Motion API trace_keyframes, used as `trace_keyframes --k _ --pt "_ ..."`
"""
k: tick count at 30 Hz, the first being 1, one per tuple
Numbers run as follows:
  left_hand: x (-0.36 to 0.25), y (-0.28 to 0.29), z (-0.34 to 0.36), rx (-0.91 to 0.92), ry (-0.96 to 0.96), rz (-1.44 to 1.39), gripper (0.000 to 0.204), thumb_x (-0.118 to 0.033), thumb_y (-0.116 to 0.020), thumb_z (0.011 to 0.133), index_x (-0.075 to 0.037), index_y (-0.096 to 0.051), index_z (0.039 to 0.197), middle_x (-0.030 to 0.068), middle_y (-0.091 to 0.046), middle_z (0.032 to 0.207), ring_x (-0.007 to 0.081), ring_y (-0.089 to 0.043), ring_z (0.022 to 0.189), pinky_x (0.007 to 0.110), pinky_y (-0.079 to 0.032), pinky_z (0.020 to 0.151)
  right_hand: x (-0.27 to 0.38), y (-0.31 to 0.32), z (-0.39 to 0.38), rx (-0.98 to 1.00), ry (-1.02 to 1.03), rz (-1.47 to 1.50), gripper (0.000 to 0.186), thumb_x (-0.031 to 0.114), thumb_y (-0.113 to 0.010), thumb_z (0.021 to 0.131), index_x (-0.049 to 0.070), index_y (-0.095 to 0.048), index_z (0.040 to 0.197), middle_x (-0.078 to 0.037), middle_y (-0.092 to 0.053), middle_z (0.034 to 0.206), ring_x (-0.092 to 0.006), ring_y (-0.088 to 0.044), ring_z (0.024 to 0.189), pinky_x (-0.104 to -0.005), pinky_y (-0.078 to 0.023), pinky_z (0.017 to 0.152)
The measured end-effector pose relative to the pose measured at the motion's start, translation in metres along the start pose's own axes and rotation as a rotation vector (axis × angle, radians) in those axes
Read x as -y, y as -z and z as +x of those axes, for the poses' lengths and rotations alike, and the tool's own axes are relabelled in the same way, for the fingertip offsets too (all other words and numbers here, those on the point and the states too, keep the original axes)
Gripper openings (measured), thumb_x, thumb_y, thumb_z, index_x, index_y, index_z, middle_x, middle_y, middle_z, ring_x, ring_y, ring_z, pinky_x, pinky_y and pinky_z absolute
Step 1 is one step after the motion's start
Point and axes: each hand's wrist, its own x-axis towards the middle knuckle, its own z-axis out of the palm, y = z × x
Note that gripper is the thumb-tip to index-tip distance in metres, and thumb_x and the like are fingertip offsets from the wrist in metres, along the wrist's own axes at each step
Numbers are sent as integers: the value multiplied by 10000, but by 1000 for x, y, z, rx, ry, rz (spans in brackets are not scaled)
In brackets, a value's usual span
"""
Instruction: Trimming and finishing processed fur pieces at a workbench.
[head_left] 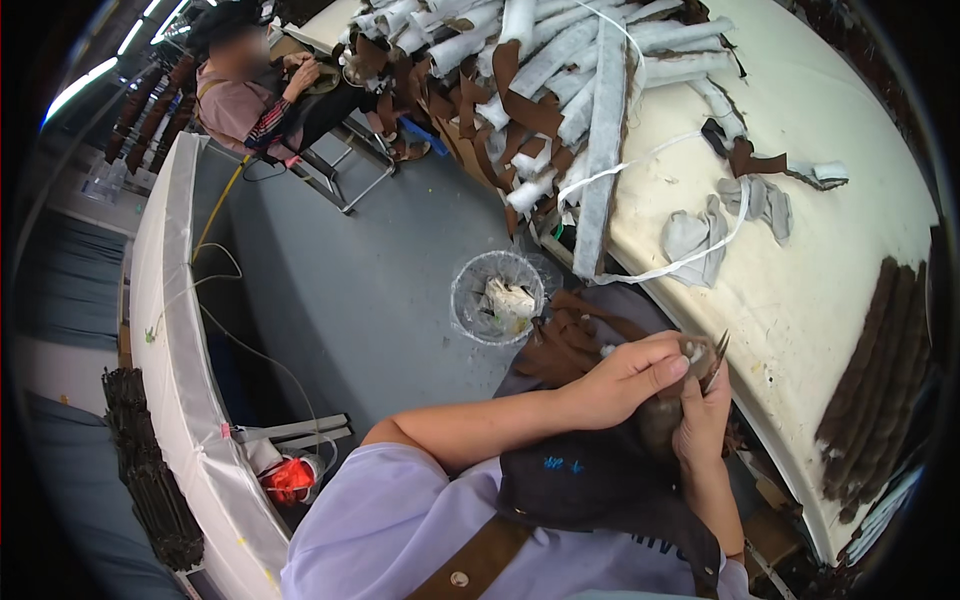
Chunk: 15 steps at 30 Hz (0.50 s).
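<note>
Over my lap, my left hand [628, 382] is closed, pinching the edge of a grey-brown fur piece [656, 422] between thumb and fingers. Close beside it on the right, my right hand [704, 425] is closed around a small pair of pointed metal scissors [720, 352]. The blades stick up past the fingers, next to the fur's edge. My fingers hide the handles and part of the fur. Brown fabric strips [570, 345] lie across my lap, left of the hands.
A cream table [790, 330] curves along my right, bearing white padded strips [600, 150], grey gloves [695, 240] and dark fur strips [875, 380]. A lined bin [470, 330] stands on the floor ahead. Another person [250, 95] sits at far left. A white partition [180, 330] runs along the left.
</note>
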Motion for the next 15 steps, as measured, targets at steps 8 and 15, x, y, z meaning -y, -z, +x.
trace_keyframes --k 8,15 --pt "-15 20 -10 -54 -40 298 344 -311 -430 931 -2 -473 788 130 -474 991 180 -464 876 299 -396 778 45 1 -18 509 -318 320 309 343 -369 951 45 -434 904 8 -360 684 -62 -292 571 -204 -248 496" --pt "-10 22 -5 -16 0 283 487 -434 -412 918 50 -463 887 205 -460 1073 246 -478 1009 355 -406 860 43 2 -20 555 -615 482 400 429 -396 930 36 -424 865 -3 -351 646 -78 -274 531 -225 -243 491"
